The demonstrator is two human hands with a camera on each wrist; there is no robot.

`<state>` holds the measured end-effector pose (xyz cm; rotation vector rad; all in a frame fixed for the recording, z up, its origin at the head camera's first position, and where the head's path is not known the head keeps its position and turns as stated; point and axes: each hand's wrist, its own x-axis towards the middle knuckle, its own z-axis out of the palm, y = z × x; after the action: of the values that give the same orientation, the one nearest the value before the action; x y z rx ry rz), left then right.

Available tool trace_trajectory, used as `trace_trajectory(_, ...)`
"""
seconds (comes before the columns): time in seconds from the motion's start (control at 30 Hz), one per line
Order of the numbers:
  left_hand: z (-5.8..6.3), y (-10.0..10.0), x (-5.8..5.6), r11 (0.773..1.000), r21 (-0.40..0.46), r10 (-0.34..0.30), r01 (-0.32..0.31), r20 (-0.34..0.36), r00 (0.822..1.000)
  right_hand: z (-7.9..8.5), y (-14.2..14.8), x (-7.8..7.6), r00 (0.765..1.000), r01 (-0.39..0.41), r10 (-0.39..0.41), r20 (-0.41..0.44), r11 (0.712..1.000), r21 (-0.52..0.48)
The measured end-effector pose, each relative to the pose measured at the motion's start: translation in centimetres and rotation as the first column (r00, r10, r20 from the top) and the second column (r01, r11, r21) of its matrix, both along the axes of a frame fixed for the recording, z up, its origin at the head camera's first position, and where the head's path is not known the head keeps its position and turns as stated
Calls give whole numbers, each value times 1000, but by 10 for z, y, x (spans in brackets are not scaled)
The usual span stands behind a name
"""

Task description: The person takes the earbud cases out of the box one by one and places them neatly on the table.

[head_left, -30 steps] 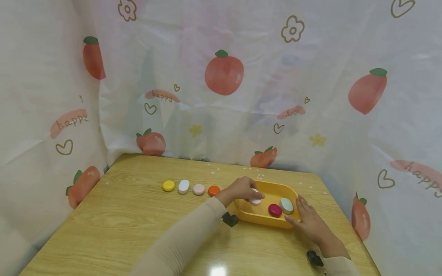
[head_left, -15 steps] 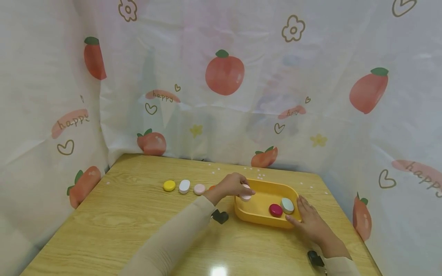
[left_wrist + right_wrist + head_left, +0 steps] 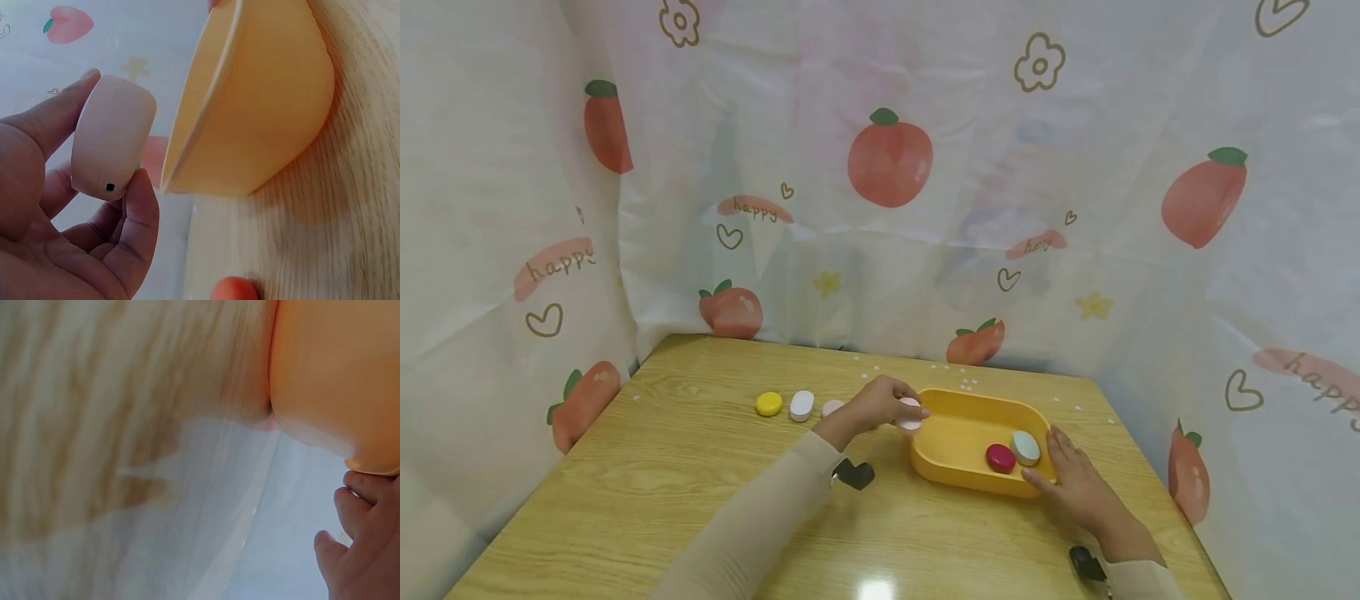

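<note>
My left hand (image 3: 878, 406) pinches a pale pink rounded case (image 3: 909, 415) between thumb and fingers. It is raised just beyond the left end of an orange tray (image 3: 974, 483). In the left wrist view, the case (image 3: 112, 134) is tilted and has a small dark square mark low on its side; the tray wall (image 3: 262, 106) stands apart from it. My right hand (image 3: 1086, 487) rests on the tray's right end, fingers along the end and thumb at the near rim. A crimson rounded piece (image 3: 1000, 457) and a pale mint oval one (image 3: 1026, 447) lie inside the tray.
Left of the tray stand a yellow round piece (image 3: 768, 404), a white oval piece (image 3: 802, 405) and a pale pink one (image 3: 831, 407) partly behind my left hand. An orange-red piece (image 3: 234, 289) shows in the left wrist view. A printed curtain (image 3: 887, 275) closes off the back.
My left hand has moved left with the pink case, from above the inside of the tray to past its left rim, covering the orange-red piece in the head view. My right hand stays put.
</note>
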<state>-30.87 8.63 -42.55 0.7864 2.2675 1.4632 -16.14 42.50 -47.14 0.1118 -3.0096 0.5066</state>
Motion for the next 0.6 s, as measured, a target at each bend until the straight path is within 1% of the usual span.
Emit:
trace_trajectory(0.13,-4,-9,1,998,-43,39,-38,9,999,0,0,0,1000,-1,1,4,1000,-7)
trace_trajectory(0.23,-7,-15,1,997,-53,61,-60,14,998,0,-1,0,1000,-1,1,4,1000,-7)
trace_trajectory(0.43,-18,-26,0,995,-36,95,-94,21,995,0,-1,0,1000,0,0,3,1000,-7)
trace_trajectory(0.6,-24,-34,3,992,-6,126,-126,56,990,1,-1,1,1000,7,-6,11,1000,-10)
